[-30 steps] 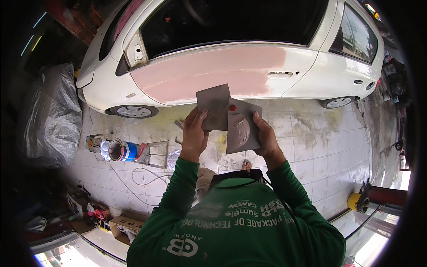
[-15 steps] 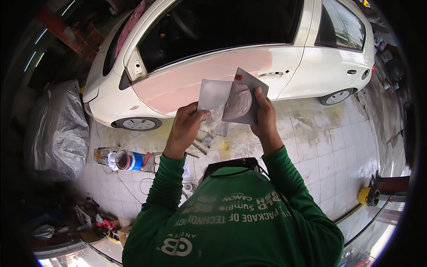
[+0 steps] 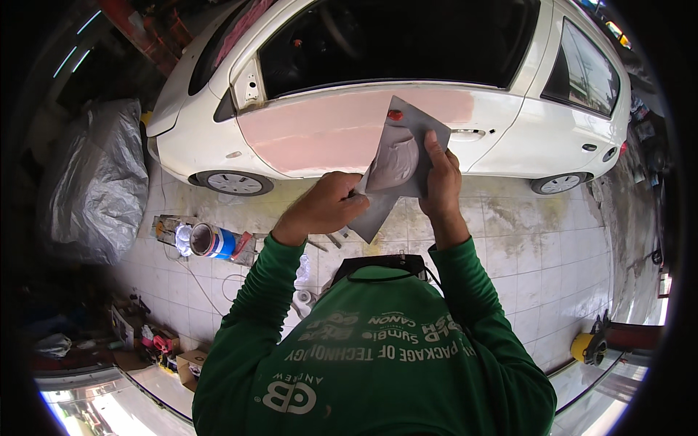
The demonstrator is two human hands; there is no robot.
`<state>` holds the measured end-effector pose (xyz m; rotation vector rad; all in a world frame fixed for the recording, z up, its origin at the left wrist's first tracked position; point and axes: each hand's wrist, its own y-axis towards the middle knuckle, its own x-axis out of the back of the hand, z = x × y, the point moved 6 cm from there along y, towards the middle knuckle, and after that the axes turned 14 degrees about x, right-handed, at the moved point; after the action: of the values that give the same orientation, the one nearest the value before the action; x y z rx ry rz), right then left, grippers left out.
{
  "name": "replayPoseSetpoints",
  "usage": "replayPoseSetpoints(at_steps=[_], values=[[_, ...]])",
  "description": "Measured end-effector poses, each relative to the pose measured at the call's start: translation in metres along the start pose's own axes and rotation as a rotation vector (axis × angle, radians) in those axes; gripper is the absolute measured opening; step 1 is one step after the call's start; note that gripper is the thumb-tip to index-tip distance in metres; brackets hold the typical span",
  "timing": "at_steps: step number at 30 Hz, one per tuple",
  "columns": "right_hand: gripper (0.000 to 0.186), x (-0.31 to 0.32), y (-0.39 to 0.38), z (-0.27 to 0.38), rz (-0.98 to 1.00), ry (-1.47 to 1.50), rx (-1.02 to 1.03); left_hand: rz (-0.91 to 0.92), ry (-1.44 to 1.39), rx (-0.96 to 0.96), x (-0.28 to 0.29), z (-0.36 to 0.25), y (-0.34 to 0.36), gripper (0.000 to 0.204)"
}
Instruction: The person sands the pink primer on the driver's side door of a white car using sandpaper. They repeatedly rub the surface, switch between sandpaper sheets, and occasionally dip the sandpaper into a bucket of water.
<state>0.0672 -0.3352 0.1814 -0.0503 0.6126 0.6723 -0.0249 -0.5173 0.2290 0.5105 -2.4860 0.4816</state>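
My right hand is closed on a flat grey mixing plate, thumb on its top face. A smooth mound of pinkish-grey body filler lies on that plate, with a small red dab near its far corner. My left hand pinches a thin grey spreader, which meets the plate's near left edge and is partly hidden by it and my fingers. Beyond both hands is a white car, its front door covered by a broad pink filler patch.
An open tin with a blue label stands on a low board at left on the tiled floor. A silver cover drapes something farther left. Boxes sit at lower left, and a yellow-and-black object at lower right.
My left hand has swung inward and turned, bringing the spreader from beside the plate to its near edge, partly beneath. The car has shifted slightly right in view.
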Motion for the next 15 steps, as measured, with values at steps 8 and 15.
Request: replayPoseSetpoints(at_steps=[8, 15], values=[[0.052, 0.008, -0.006, -0.006, 0.057, 0.108, -0.105, 0.040, 0.070, 0.105, -0.039, 0.044, 0.020, 0.023], [0.065, 0.014, -0.013, 0.023, 0.168, 0.445, -0.185, -0.361, -1.217, -0.014, 0.007, 0.127, -0.004, 0.049]])
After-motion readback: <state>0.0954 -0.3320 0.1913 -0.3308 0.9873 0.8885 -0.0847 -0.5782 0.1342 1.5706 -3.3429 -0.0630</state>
